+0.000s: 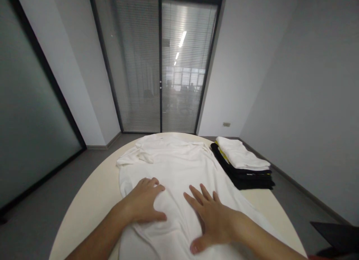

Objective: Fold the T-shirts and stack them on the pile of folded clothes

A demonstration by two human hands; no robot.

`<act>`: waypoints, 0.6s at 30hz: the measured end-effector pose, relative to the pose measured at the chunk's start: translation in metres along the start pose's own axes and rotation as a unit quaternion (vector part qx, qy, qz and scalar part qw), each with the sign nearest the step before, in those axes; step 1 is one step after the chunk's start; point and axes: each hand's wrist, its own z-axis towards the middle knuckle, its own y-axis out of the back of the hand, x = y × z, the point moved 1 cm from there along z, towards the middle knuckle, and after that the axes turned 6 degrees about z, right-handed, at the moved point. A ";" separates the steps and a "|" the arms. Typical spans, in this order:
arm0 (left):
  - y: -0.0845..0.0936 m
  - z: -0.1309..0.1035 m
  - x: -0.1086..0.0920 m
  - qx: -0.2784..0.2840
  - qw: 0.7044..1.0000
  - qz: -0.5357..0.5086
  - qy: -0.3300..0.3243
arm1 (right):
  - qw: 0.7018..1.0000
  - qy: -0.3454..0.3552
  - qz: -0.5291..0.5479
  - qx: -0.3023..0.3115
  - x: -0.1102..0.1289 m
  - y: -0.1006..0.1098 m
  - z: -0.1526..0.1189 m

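A white T-shirt (174, 166) lies spread over the round table, its collar end at the far side and its lower part running toward me. Soft wrinkles cross the cloth, mostly around and between my hands. On the left half of the shirt rests my left hand (146, 202), thumb apart from its bent fingers, holding nothing. My right hand (210, 217) is over the right half with its fingers spread wide, also without anything in it. Its fingertips are at the fabric; whether the palm presses down I cannot tell.
A pale round table (92, 200) carries the shirt. At its right far edge sits a stack of folded clothes, with a white folded garment (241, 153) on top of black ones (246, 177) and some yellow. A dark flat object (336, 237) shows at lower right.
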 end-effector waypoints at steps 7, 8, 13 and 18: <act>-0.011 0.019 0.005 -0.010 0.998 0.003 0.055 | 0.977 0.126 -0.065 -0.156 0.010 0.010 0.006; -0.015 0.020 0.007 0.005 0.998 -0.001 0.056 | 0.972 0.138 -0.060 -0.180 0.007 0.015 0.013; -0.021 0.025 0.013 0.009 0.999 0.006 0.038 | 0.972 0.104 -0.049 -0.203 -0.021 0.034 0.054; -0.021 0.030 0.017 -0.007 0.999 0.013 0.036 | 0.981 0.024 -0.014 -0.192 -0.045 0.034 0.078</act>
